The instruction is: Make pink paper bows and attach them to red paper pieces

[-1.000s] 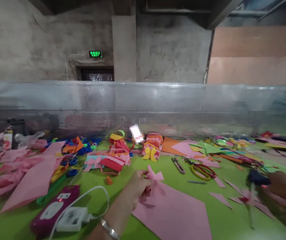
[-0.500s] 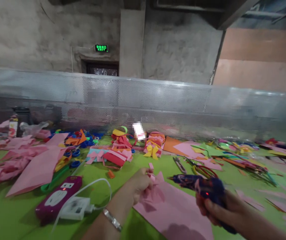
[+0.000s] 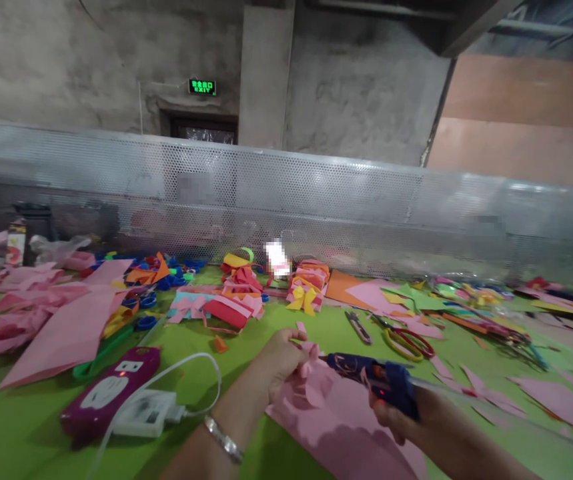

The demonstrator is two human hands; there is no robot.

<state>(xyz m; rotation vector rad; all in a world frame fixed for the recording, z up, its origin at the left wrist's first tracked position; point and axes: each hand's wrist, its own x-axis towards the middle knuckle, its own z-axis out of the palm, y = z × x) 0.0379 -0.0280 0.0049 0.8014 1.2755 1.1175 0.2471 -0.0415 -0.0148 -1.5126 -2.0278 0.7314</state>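
My left hand is closed on a small pink paper bow, held just above a pink paper sheet on the green table. My right hand grips a dark blue glue gun whose nozzle points left and touches the bow. A silver bracelet shows on my left wrist.
A purple power strip with a white plug and cable lies at the left. Red-and-yellow scissors and small snips lie behind the gun. Finished bows and coloured paper scraps crowd the table's back, before a perforated metal barrier.
My right hand came in from the far right with the glue gun and brought its nozzle up to the bow. My left hand kept holding the bow in place.
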